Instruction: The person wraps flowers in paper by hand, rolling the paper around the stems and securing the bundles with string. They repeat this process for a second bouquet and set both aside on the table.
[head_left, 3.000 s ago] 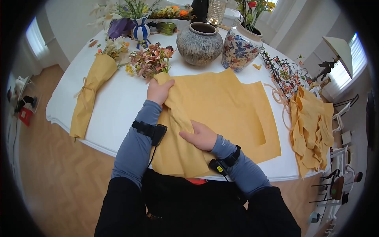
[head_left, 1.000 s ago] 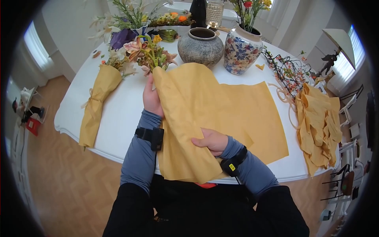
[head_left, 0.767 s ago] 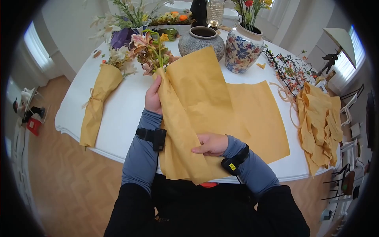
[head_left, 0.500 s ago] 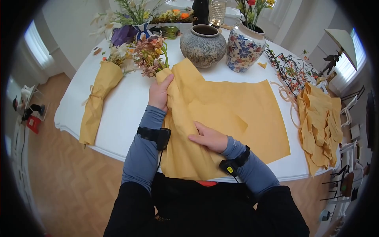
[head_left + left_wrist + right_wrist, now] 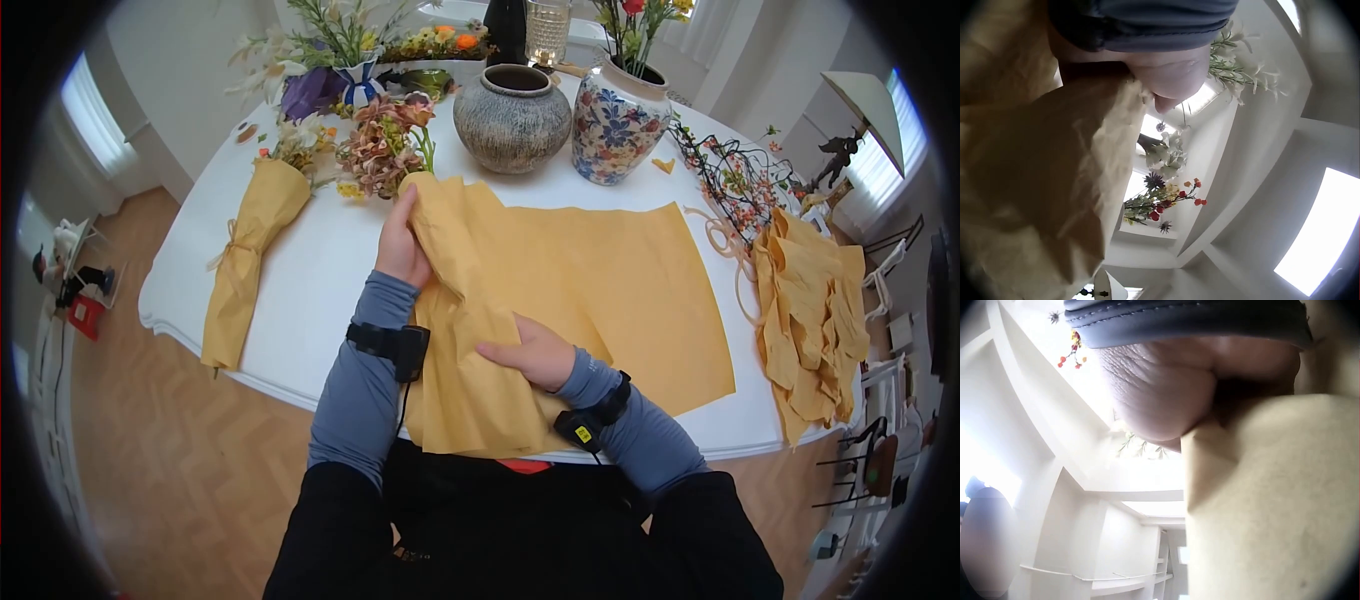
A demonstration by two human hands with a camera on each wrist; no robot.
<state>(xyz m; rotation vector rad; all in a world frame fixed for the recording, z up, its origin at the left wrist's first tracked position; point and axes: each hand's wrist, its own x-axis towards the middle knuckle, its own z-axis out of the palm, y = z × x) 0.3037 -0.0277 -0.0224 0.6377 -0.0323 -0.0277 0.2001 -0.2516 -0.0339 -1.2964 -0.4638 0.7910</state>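
Note:
A bunch of dusty-pink flowers (image 5: 380, 150) sticks out of the far end of a yellow-tan sheet of wrapping paper (image 5: 465, 265), which is folded into a loose, creased roll. Just below the blooms, my left hand (image 5: 402, 248) holds the roll from its left side, thumb up along the paper. My right hand (image 5: 540, 352) grips the fold lower down, thumb on top and the other fingers partly hidden by paper. The stems are hidden inside. Creased paper (image 5: 1029, 181) fills much of the left wrist view, and a smoother face of the paper (image 5: 1279, 506) shows in the right wrist view.
On the white table (image 5: 320, 270), a tied, paper-wrapped bouquet (image 5: 250, 250) lies left. A grey round pot (image 5: 513, 120) and a floral vase (image 5: 620, 125) stand behind. Berry twigs (image 5: 730, 180) and crumpled paper (image 5: 808, 320) lie right; flat paper (image 5: 650, 300) extends beside the roll.
The flowers and roll were lifted and turned about a second ago, with a paper flap raised; now they are lower and the flap is folded down. Both hands keep their hold.

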